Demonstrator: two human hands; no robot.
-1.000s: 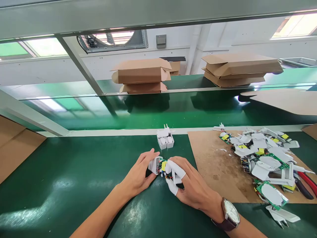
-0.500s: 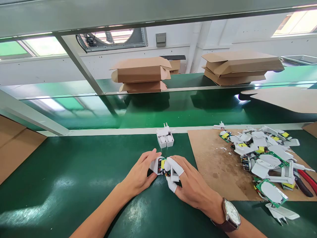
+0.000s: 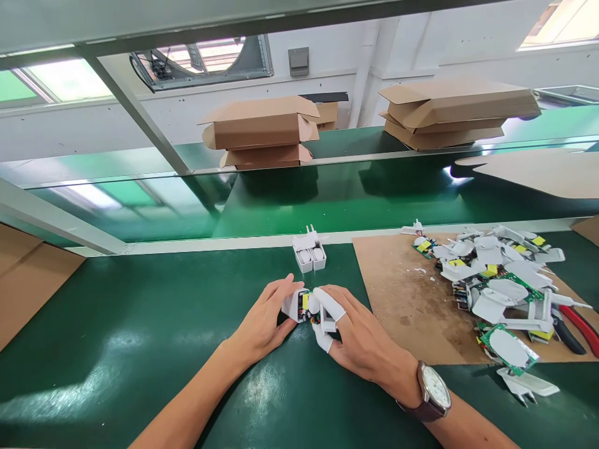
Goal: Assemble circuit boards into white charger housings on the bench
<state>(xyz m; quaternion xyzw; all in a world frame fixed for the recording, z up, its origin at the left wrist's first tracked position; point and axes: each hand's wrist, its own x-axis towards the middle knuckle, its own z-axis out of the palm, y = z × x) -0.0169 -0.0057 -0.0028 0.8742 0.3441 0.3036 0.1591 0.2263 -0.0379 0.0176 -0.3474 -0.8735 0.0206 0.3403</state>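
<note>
Between my two hands, low over the green tabletop, is a small circuit board [image 3: 305, 304] with a yellow-wrapped part, joined to white plastic pieces. My left hand [image 3: 267, 315] pinches the white plastic housing [image 3: 291, 305] at its left end. White finger covers sit on the thumb and forefinger of my right hand [image 3: 358, 333], which grips the board's right end and a white plastic frame [image 3: 329, 322]. Part of the board is hidden by those fingers. Just behind my hands stand two small white plug housings [image 3: 309, 254], with a pronged piece lying across them.
On the right, a brown cardboard sheet [image 3: 393, 312] bears a heap of circuit boards and white plug parts [image 3: 500, 280]. Red-and-black-handled pliers [image 3: 580, 330] lie at its right edge. Cardboard boxes [image 3: 262, 131] rest on the ledge behind. A metal upright [image 3: 135, 118] stands at left.
The whole view has shifted slightly, with things sitting a little higher in the picture. Both hands keep the same hold on the board and its white plastic pieces.
</note>
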